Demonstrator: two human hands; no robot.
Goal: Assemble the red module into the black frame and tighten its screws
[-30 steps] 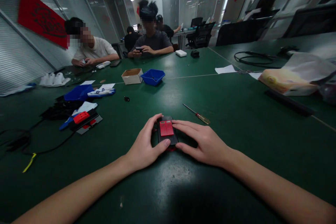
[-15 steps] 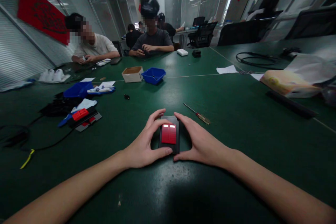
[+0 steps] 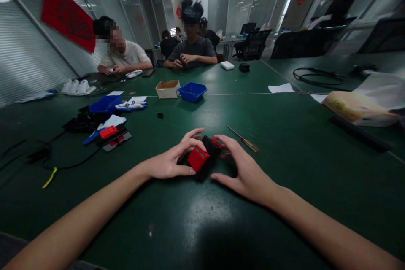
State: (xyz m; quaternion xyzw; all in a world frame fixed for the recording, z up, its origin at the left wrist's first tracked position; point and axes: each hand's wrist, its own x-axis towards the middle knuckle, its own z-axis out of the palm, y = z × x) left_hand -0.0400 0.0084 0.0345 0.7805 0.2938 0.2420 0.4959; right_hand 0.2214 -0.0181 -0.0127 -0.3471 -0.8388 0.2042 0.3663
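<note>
My left hand (image 3: 172,158) grips a small black block with red faces (image 3: 198,159), fingers over its top and thumb at its lower edge. The block is tilted, and a second red part shows at its upper right. My right hand (image 3: 242,164) is beside it, thumb apart from the fingers. Its fingertips are by the upper right red part; whether they touch it I cannot tell. Just beyond the right hand lies a screwdriver (image 3: 243,139) with a clear, reddish handle.
On the left lie a similar red-and-black piece (image 3: 109,133), gloves (image 3: 131,105), cables and a blue bin (image 3: 106,104). Farther off are an open cardboard box (image 3: 168,90), another blue bin (image 3: 193,92) and a small black part (image 3: 160,115). Two people sit across the green table.
The block has gone from lying flat and straight to tilted and turned, exposing different red faces. My right hand has loosened, its thumb leaving the block. The view has shifted slightly left.
</note>
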